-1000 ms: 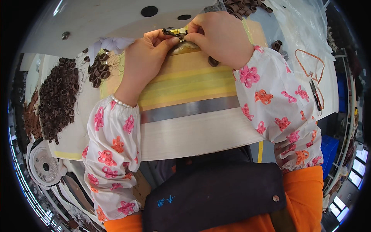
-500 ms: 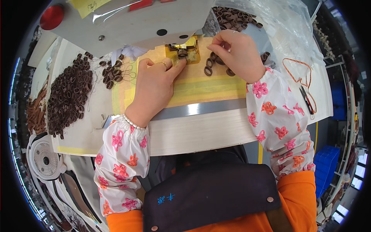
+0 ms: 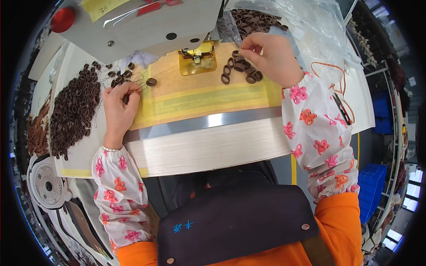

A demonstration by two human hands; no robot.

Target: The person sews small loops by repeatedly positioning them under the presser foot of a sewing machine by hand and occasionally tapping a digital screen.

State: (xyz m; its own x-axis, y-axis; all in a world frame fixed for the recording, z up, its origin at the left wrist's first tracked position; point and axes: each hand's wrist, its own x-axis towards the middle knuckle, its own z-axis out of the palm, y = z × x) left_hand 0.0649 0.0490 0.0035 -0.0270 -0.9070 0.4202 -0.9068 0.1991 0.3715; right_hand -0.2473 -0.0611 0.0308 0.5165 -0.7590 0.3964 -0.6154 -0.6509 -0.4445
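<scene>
My left hand (image 3: 120,111) has moved off to the left of the sewing machine (image 3: 142,31), its fingers curled beside a small group of brown loops (image 3: 119,81). Whatever its fingers hold is hidden. Just right of it, a single brown loop (image 3: 151,82) lies on the taped work surface, with a thin thread running toward the presser foot (image 3: 197,58). My right hand (image 3: 276,60) is raised over the right side, thumb and forefinger pinched together; I cannot make out anything between them. Below and left of that hand lie several loose brown loops (image 3: 239,67).
A large heap of brown loops (image 3: 75,111) with loose threads covers the left side. Another pile (image 3: 255,21) sits at the back right by clear plastic sheeting (image 3: 306,26). Thread snips (image 3: 341,107) and an orange cord (image 3: 344,80) lie far right. A metal strip (image 3: 208,120) borders the front.
My left hand has left the presser foot and moved left to the small group of loops. A loop that was at the foot now lies left of it. My right hand stays pinched.
</scene>
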